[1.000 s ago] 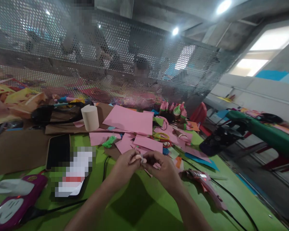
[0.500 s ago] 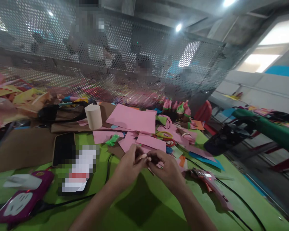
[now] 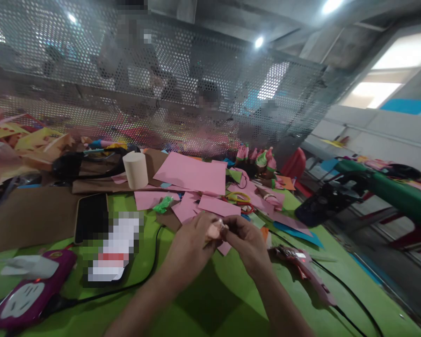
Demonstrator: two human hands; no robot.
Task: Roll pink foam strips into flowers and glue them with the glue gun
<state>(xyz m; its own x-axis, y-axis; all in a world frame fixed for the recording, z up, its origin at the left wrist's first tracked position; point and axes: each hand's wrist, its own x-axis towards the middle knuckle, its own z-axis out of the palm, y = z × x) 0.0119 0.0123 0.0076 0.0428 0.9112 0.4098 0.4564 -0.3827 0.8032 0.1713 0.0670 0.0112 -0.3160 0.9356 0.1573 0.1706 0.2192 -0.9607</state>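
Note:
My left hand [image 3: 191,243] and my right hand [image 3: 247,243] meet above the green table [image 3: 203,304], fingertips pinched together on a small pale pink piece [image 3: 215,230]. The piece is tiny and mostly covered by my fingers, so its shape is unclear. Loose pink paper sheets [image 3: 192,175] lie just beyond my hands. A pink glue gun [image 3: 301,264] rests on the table right of my right hand.
A beige cylinder [image 3: 135,169], a black phone [image 3: 91,217], a purple power strip [image 3: 28,295] with black cable [image 3: 140,281], rubber bands [image 3: 240,199] and small pink-green paper flowers [image 3: 257,159] sit around. A perforated metal screen [image 3: 161,84] closes the back; people sit behind it.
Both hands stayed joined on the small piece and shifted slightly right and up in the picture; the fingers re-gripped it. The camera swayed a little.

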